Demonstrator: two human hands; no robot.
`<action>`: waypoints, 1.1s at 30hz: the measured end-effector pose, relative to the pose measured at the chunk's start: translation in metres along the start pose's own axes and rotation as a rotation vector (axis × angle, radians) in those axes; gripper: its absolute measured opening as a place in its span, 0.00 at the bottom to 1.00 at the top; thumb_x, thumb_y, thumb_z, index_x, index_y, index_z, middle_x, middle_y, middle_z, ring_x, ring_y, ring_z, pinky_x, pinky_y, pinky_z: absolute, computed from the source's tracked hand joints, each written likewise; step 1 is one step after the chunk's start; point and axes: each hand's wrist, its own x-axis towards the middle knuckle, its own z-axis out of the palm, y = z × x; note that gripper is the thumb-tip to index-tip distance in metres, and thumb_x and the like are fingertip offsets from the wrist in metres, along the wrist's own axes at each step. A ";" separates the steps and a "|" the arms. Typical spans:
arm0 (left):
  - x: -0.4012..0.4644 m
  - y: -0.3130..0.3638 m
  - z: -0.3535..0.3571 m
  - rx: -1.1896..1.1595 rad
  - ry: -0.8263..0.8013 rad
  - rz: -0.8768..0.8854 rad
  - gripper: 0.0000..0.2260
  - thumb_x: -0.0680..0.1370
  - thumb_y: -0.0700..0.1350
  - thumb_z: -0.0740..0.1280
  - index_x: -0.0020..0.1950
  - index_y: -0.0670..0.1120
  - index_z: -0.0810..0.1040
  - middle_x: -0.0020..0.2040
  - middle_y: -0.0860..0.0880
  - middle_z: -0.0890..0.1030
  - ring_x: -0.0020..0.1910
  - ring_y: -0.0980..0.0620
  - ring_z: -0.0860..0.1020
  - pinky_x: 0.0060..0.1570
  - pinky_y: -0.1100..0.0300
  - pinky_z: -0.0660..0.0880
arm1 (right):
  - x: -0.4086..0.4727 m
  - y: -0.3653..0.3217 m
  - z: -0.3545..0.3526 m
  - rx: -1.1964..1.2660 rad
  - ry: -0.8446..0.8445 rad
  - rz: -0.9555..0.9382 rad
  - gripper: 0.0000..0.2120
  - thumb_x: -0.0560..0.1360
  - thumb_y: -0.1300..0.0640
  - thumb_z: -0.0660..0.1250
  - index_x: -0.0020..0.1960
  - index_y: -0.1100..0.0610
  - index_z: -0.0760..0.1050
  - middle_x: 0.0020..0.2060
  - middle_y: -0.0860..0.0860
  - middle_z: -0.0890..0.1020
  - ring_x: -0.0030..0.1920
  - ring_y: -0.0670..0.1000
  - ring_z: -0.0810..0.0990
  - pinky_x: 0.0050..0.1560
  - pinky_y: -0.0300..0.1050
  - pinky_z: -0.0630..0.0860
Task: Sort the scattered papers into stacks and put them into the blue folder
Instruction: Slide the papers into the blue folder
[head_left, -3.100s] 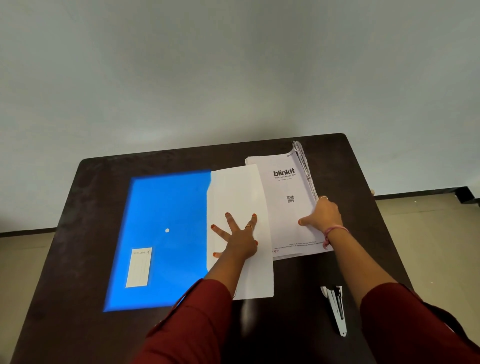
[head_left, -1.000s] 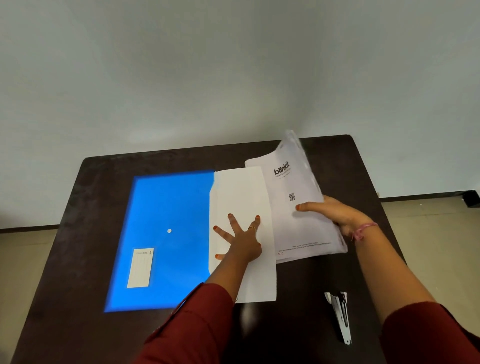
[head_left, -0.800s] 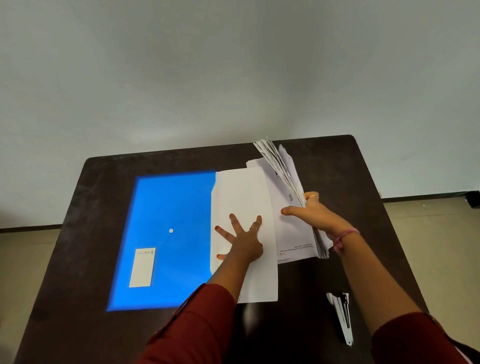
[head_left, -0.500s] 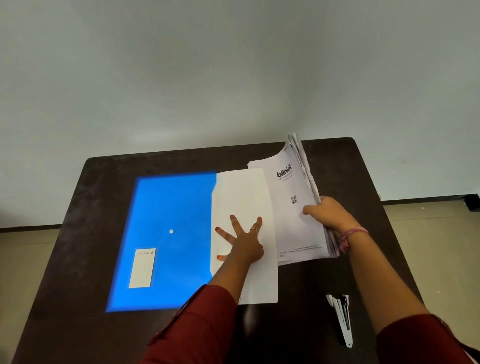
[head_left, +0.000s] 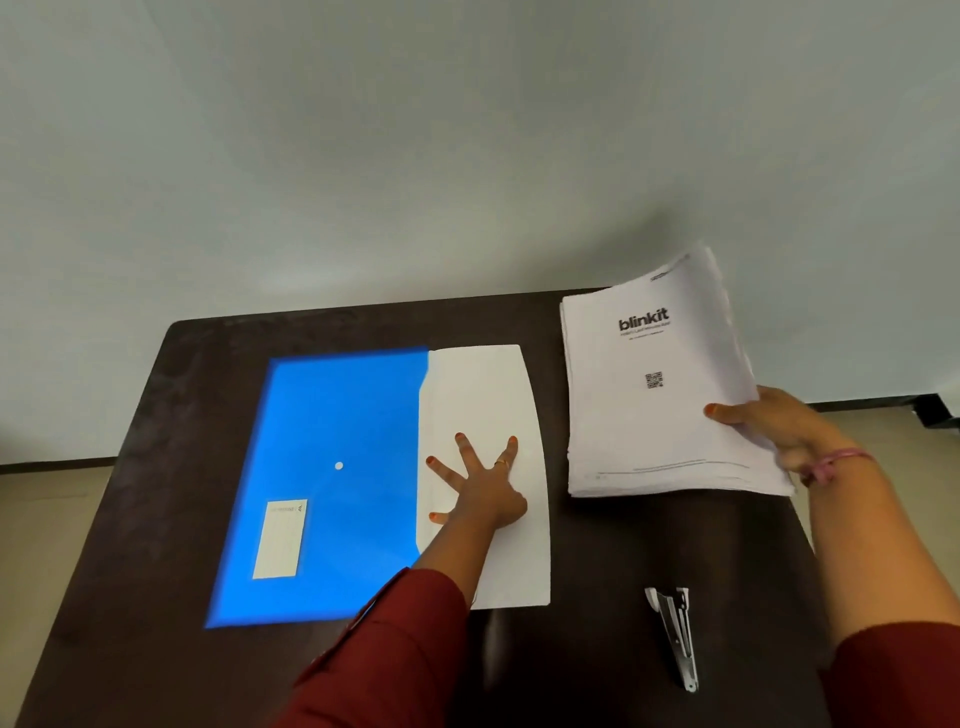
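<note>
Paper stack (head_left: 649, 415) now lifted rightward — clamped in right grip (head_left: 779, 431), left grip (head_left: 480, 488) splayed on flap (head_left: 483, 395)

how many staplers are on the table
1. The stapler lies on the dark table near its front right edge, in front of the paper stack held by the right hand. The stack could hide something beneath it.

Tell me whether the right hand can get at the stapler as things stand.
Probably not yet: the right hand grips the paper stack. The stapler lies uncovered on the table near that forearm, so the way looks free.
</note>
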 end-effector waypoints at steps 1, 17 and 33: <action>-0.001 0.000 0.000 0.004 0.007 0.000 0.36 0.80 0.44 0.62 0.76 0.67 0.43 0.73 0.49 0.24 0.67 0.33 0.22 0.63 0.24 0.44 | -0.004 0.001 -0.007 0.094 -0.028 0.001 0.21 0.71 0.61 0.72 0.62 0.64 0.73 0.57 0.60 0.80 0.52 0.61 0.79 0.62 0.57 0.72; -0.012 -0.040 -0.014 0.191 0.273 0.146 0.32 0.77 0.53 0.67 0.75 0.41 0.58 0.77 0.46 0.53 0.76 0.41 0.51 0.67 0.46 0.68 | -0.005 0.053 0.081 0.236 -0.408 0.211 0.22 0.72 0.65 0.69 0.65 0.61 0.73 0.58 0.61 0.80 0.58 0.62 0.78 0.58 0.61 0.74; -0.047 -0.141 0.002 -0.269 0.696 0.482 0.12 0.77 0.38 0.66 0.61 0.45 0.79 0.68 0.45 0.71 0.69 0.46 0.67 0.70 0.50 0.63 | -0.034 0.048 0.129 -0.716 0.245 -0.116 0.37 0.72 0.51 0.70 0.73 0.57 0.53 0.66 0.60 0.65 0.65 0.62 0.68 0.63 0.59 0.68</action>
